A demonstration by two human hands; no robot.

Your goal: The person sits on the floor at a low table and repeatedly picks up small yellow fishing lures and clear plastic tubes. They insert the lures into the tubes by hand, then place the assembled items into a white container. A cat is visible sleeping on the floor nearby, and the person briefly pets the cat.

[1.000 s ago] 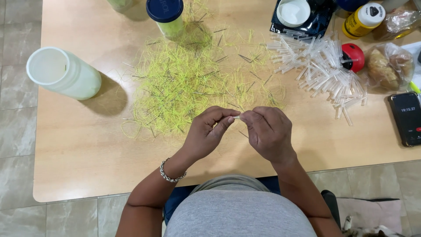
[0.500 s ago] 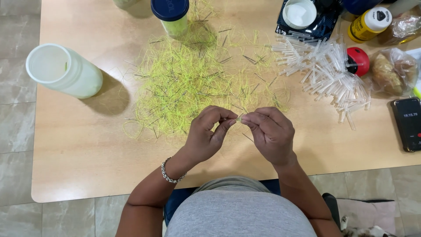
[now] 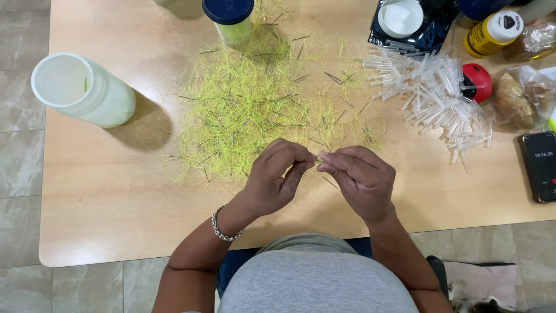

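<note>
Left hand (image 3: pixel 277 181) and right hand (image 3: pixel 360 178): each grip pinched together on one thin yellow-green fibre piece (image 3: pixel 318 158) between the fingertips. Fibre pile (image 3: pixel 255 110) lies on desk (image 3: pixel 116 197) just beyond both grips.

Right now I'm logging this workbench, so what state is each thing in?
Left hand: fingers pinched on a small piece, too small to identify.
Right hand: fingers pinched on the same piece.
White tub: open, lying tilted.
Blue-lidded jar: closed, upright.
Yellow-green fibres: loose, spread in a heap.
Clear tubes: piled loosely.
Yellow bottle: capped.
Phone: screen lit.
</note>
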